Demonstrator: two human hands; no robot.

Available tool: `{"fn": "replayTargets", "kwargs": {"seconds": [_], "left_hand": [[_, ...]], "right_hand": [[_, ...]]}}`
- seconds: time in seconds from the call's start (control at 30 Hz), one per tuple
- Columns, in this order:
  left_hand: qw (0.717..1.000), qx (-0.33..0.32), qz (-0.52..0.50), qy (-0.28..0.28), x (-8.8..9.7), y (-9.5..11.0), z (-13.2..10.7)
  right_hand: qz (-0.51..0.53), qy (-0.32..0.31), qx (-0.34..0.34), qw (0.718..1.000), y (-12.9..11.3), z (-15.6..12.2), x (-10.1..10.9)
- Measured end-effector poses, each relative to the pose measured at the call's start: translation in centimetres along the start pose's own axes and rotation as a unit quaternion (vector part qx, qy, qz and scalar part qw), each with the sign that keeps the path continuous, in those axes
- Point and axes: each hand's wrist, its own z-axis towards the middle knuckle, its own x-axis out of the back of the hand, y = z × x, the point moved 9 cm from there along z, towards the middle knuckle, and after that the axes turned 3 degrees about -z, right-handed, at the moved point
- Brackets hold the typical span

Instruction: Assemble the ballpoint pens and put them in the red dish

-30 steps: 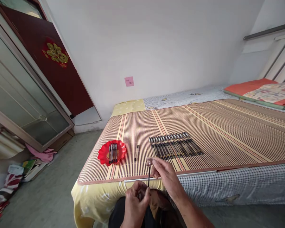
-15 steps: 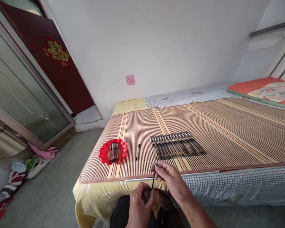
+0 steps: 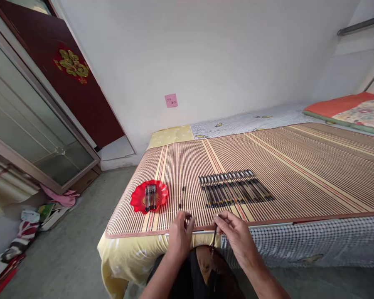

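Between the thumb and fingers of my right hand (image 3: 233, 232) is a slim dark rod, which looks like a pen refill (image 3: 214, 236); it hangs downward over my lap. My left hand (image 3: 180, 232) is over the near edge of the mat, fingers curled but apart, with nothing visible in it. Just beyond its fingertips lies a single pen (image 3: 182, 197) with a clear barrel and dark ends. To its right, a neat row of black pens (image 3: 233, 189) lies on the mat. A red scalloped plate (image 3: 135, 199) on the left holds several clear-barrelled pens (image 3: 150, 197).
The striped bamboo mat (image 3: 180, 162) covers a bed with a yellow and checked sheet (image 3: 274, 238). Folded orange bedding (image 3: 333, 106) is at the far right. A pink note (image 3: 171, 100) sticks to the wall. Clothes and books (image 3: 46, 209) lie on the floor at left.
My left hand has come away from the dark rod and moved forward, close to the single pen. My right hand keeps the rod and has shifted slightly right.
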Motion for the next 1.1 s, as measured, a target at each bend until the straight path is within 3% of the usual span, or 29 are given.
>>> {"fn": "replayTargets", "kwargs": {"seconds": [0.17, 0.3, 0.4, 0.53, 0.67, 0.77, 0.93, 1.1], "left_hand": [[0.996, 0.074, 0.034, 0.030, 0.4, -3.7, 7.1], [0.994, 0.111, 0.011, 0.014, -0.4, -5.6, 8.1], [0.993, 0.107, -0.050, -0.012, -0.9, -5.8, 6.3], [0.982, 0.092, -0.155, -0.060, -1.1, -4.9, 1.5], [0.968, 0.072, -0.232, -0.057, 0.9, -2.7, -3.7], [0.963, 0.065, -0.257, -0.049, 3.0, -0.8, -6.2], [0.971, 0.038, -0.226, -0.069, 4.7, 1.6, -7.8], [0.976, 0.014, -0.205, -0.066, 5.2, 2.3, -8.2]], "right_hand": [[0.013, -0.005, 0.009, 1.000, -0.4, -0.1, 1.6], [0.025, 0.005, -0.001, 1.000, -0.2, -0.6, 3.2], [0.039, 0.035, -0.013, 0.999, -0.3, -0.8, 4.9], [0.072, 0.064, -0.013, 0.995, -1.8, -0.9, 6.6], [0.125, 0.093, 0.029, 0.987, -5.1, -1.4, 6.9], [0.159, 0.106, 0.077, 0.979, -7.7, -2.2, 6.6], [0.167, 0.094, 0.118, 0.974, -10.2, -3.9, 5.4], [0.146, 0.065, 0.114, 0.981, -11.0, -4.9, 4.0]]}}
